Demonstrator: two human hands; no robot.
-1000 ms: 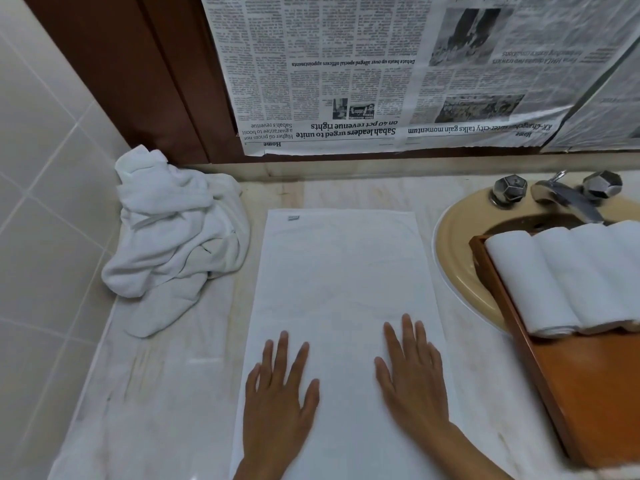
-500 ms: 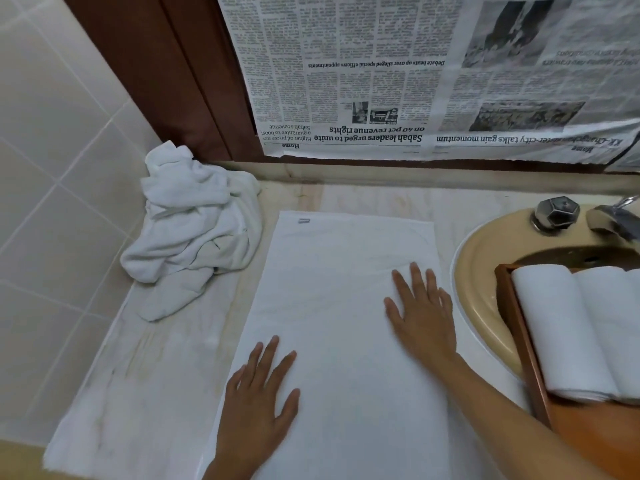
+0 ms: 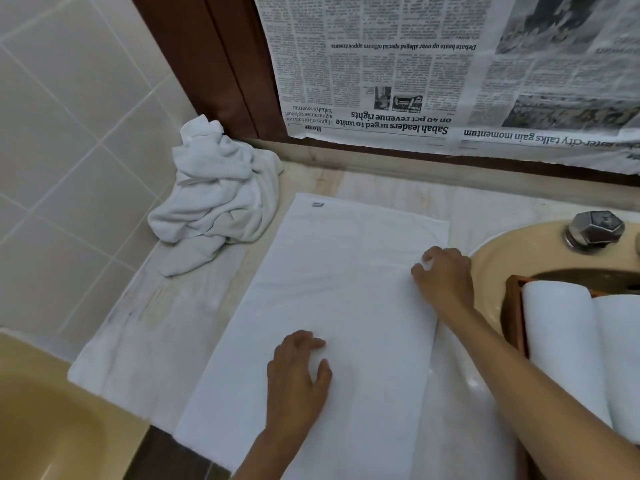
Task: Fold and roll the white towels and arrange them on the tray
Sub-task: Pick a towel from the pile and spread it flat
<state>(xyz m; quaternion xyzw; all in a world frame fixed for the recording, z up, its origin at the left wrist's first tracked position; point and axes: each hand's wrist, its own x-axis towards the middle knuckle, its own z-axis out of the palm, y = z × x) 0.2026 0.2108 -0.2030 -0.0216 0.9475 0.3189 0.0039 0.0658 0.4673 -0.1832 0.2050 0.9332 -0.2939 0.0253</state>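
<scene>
Head view: I look down on the flat towel [image 3: 339, 299], spread lengthwise on the marble counter [image 3: 485, 206] between a crumpled heap and the sink [image 3: 488, 251].
Step in hand: as I judge it, the start of the fold. The cloth lies smooth and single, with nothing turned over yet.
Right hand [image 3: 445, 277]: my fingers are curled at the towel's right edge, and a bit of white shows pinched under the fingertips.
Left hand [image 3: 298, 374]: my fingers are bent on the near middle of the cloth, thumb spread, and seem to gather a small pinch of it.
Next move: probably lift the right edge and carry it across to the left one. That calls for an even pull so the long sides meet square, then a flat palm to press the crease.
Towel feel: thin terry, soft and limp, with a small tag [image 3: 317, 204] at the far left corner. It will sag if I hold it at one point.
Crumpled towels [image 3: 218, 199]: a loose, creased heap against the tiled wall [image 3: 69, 133], waiting their turn.
Rolled towels [image 3: 561, 337]: plump, tight cylinders lying side by side, touching.
Tray [image 3: 512, 306]: dark wood with a raised rim, resting over the sink.
Backdrop: newspaper [image 3: 381, 64] hangs upside down above the counter.
</scene>
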